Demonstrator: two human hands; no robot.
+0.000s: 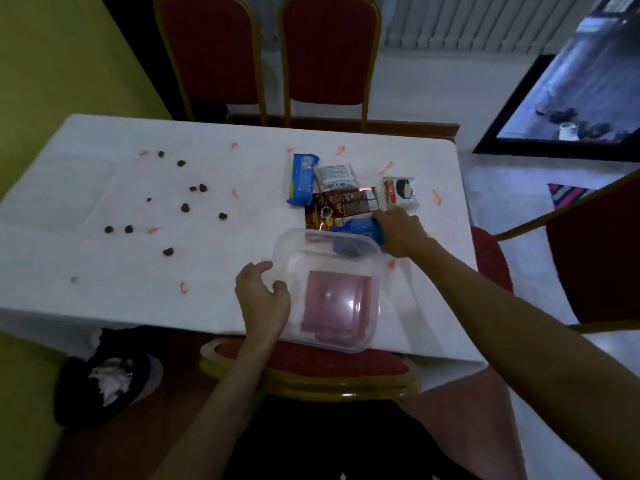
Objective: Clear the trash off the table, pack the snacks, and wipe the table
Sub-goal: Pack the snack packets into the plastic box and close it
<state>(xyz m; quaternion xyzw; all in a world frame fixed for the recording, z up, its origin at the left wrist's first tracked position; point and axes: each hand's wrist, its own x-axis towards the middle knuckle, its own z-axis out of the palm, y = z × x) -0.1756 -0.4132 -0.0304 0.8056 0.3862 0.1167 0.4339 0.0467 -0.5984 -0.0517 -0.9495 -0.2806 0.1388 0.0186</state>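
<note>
A clear plastic container point(332, 268) sits at the near edge of the white table point(104, 271), tilted up, with something pink showing through its bottom. My left hand point(263, 296) grips its left rim. My right hand point(398, 233) holds a blue snack packet point(360, 230) at the container's far rim. Behind it lie a brown packet point(343, 206), a long blue packet point(302, 178), a white packet point(336, 176) and a white cookie packet point(401, 192). Dark crumbs point(185, 207) and small orange scraps point(183, 287) are scattered over the cloth.
A red chair seat point(311, 362) is tucked under the near edge. Two red chairs point(325, 50) stand behind the table, another point(595, 258) at the right. A black trash bag point(104, 379) with crumpled paper lies on the floor at the lower left.
</note>
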